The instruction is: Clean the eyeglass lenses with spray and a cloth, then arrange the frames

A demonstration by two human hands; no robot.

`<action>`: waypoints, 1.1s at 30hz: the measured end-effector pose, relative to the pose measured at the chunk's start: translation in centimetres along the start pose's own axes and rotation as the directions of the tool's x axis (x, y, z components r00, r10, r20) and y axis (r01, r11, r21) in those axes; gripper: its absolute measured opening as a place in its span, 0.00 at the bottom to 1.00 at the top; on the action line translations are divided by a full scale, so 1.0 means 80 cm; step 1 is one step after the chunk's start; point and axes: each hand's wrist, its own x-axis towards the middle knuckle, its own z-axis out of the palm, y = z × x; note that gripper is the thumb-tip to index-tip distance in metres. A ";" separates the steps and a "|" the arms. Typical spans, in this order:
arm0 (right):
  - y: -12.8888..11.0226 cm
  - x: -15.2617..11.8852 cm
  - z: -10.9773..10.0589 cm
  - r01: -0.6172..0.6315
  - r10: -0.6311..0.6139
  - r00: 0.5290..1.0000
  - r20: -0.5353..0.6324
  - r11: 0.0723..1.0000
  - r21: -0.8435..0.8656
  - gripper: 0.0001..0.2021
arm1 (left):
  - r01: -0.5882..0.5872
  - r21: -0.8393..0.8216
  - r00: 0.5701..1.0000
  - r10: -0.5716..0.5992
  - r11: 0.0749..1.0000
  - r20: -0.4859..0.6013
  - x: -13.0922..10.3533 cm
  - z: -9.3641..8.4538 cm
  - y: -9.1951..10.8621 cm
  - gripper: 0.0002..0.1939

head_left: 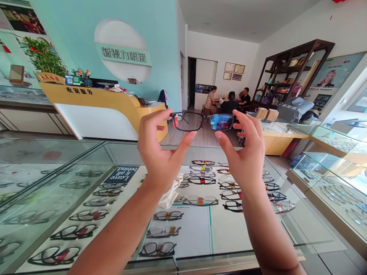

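A dark-framed pair of eyeglasses (203,117) is held up in the air, roughly level, above the glass display case. My left hand (159,143) grips its left end between fingers and thumb, close to an orange-red tag at the lens edge. At the other end, my right hand (243,139) pinches the frame with thumb and fingers. The right lens has a blue reflection with small red marks, while the left lens looks clear. A crumpled white cloth (171,194) lies on the case behind my left forearm.
Rows of eyeglasses (202,180) fill the glass display case (229,238) below my hands. A yellow and white counter (100,118) stands ahead on the left. Several people (231,103) sit around a table at the back, near a dark wooden shelf (289,72). More glass cases (335,183) line the right.
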 end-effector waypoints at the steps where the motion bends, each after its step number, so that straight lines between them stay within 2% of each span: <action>1: 0.001 -0.001 0.001 -0.005 0.005 1.000 0.004 1.000 0.004 0.26 | -0.005 0.010 1.000 0.005 1.000 -0.002 -0.001 0.000 -0.001 0.31; 10: 0.004 -0.003 0.003 -0.067 0.066 0.995 0.075 0.998 0.006 0.26 | -0.082 0.109 0.996 0.085 0.991 -0.026 -0.001 0.002 0.006 0.30; 14: 0.005 -0.003 0.004 -0.073 0.074 0.994 0.079 0.997 -0.008 0.26 | -0.129 0.051 0.991 0.131 0.990 -0.033 0.001 0.001 0.008 0.31; 16: 0.005 -0.002 0.004 -0.055 0.056 0.997 0.051 0.998 -0.012 0.26 | -0.103 0.012 0.994 0.103 0.995 -0.023 0.003 0.001 0.004 0.31; 22: 0.001 -0.001 0.004 0.019 -0.020 0.999 -0.034 0.999 -0.036 0.24 | 0.092 -0.091 0.992 -0.084 0.992 0.090 0.004 0.004 -0.013 0.30; 33: -0.003 -0.001 0.003 0.009 -0.008 1.000 -0.022 1.000 0.010 0.24 | 0.084 -0.123 0.992 -0.071 0.989 0.105 0.003 0.006 -0.018 0.30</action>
